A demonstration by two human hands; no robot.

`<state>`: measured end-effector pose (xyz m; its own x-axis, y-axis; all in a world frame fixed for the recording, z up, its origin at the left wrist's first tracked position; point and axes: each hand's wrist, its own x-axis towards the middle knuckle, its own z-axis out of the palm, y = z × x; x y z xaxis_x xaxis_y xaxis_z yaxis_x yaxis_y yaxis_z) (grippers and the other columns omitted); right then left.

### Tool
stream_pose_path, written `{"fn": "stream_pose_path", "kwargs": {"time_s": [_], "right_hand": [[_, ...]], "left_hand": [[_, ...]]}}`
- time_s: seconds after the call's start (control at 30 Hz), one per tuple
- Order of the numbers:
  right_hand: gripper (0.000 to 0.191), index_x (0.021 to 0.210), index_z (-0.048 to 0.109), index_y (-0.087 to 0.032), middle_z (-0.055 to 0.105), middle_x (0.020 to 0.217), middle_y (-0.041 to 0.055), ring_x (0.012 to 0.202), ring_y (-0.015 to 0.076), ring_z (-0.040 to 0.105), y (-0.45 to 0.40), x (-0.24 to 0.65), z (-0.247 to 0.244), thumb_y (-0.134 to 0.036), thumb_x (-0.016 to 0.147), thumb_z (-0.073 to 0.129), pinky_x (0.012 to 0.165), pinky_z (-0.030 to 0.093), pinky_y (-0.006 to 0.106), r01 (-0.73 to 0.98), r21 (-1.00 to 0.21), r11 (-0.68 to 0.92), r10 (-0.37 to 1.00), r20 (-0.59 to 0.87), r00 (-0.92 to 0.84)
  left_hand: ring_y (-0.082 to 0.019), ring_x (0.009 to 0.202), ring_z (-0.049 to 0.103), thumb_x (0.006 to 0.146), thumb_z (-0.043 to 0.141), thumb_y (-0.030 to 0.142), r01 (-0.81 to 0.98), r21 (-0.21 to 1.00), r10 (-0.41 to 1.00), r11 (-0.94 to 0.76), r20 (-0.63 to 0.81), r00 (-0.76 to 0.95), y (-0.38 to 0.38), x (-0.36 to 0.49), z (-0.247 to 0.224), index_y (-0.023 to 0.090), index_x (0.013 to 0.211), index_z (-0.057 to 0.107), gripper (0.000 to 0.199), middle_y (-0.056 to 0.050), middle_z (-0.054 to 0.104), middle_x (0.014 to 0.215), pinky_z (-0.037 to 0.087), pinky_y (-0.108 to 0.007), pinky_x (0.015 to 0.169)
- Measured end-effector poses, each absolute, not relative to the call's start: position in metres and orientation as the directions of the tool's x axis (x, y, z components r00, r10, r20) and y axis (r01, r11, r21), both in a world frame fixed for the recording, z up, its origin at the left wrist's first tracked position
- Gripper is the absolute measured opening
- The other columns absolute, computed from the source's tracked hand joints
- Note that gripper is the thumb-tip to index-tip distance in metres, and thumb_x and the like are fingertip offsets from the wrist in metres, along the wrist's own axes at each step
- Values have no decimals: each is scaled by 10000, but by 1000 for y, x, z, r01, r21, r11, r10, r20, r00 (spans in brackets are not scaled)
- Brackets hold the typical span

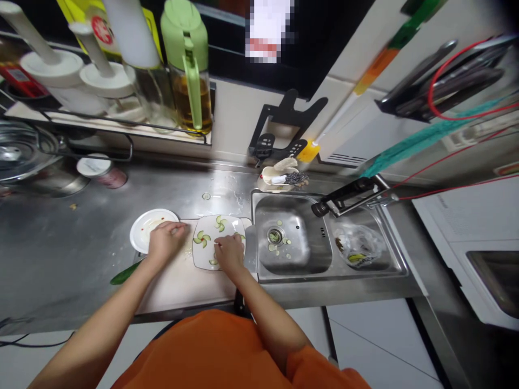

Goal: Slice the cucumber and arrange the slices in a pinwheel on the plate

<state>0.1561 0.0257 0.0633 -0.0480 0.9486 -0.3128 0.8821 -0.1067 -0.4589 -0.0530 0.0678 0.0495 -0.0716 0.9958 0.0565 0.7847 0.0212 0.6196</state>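
My left hand (166,243) is over the right edge of a small round white plate (138,229) that carries a few tiny red bits. Its thumb and fingers are pinched together, and anything between them is too small to see. My right hand (230,254) reaches over a squarish white plate (206,258), fingers closed and pointing down at its middle. Thin cucumber slices (201,239) lie there in pinwheel shapes, at least one with a red centre. That hand covers part of the plate. Beneath is a pale cutting board (174,286).
A piece of cucumber (125,274) lies left of the board. To the right is a steel sink (294,259) with slices round its drain and a plastic bag (360,246) in the side basin. A lidded jar (103,170) and an oil bottle (188,70) stand behind.
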Motion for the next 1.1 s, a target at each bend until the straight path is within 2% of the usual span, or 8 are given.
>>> {"fn": "stream_pose_path", "kwargs": {"time_s": [0.1, 0.33, 0.77, 1.1], "right_hand": [[235, 1042, 677, -290, 653, 994, 37, 1021, 236, 434, 33, 163, 65, -287, 888, 499, 772, 325, 331, 882, -448, -147, 954, -301, 6], [244, 1068, 660, -272, 636, 1040, 56, 1067, 235, 403, 49, 173, 61, -296, 914, 472, 768, 310, 332, 886, -429, -176, 960, -274, 59], [282, 1119, 634, -285, 621, 1055, 54, 1054, 246, 395, 60, 173, 53, -276, 904, 452, 756, 305, 334, 880, -452, -144, 968, -251, 30], [294, 1139, 621, -305, 618, 1062, 56, 1049, 251, 397, 63, 169, 50, -271, 913, 437, 774, 313, 344, 891, -434, -132, 960, -279, 6]], "left_hand": [[-179, 801, 632, 787, 504, 377, 746, 664, 998, -49, 59, 14, 78, -17, 48, 206, 774, 724, 280, -31, 725, 838, 476, -278, 800], [-208, 816, 618, 811, 501, 324, 777, 593, 972, -212, 49, 228, 93, 26, 32, 199, 794, 729, 261, -61, 717, 822, 461, -321, 818], [-219, 828, 612, 818, 472, 310, 814, 528, 959, -243, 7, 282, 100, 36, 19, 194, 832, 731, 284, -81, 713, 845, 450, -340, 832], [-216, 805, 613, 825, 464, 305, 812, 531, 960, -242, 8, 281, 98, 36, 23, 201, 817, 732, 288, -84, 711, 824, 441, -347, 848]]}}
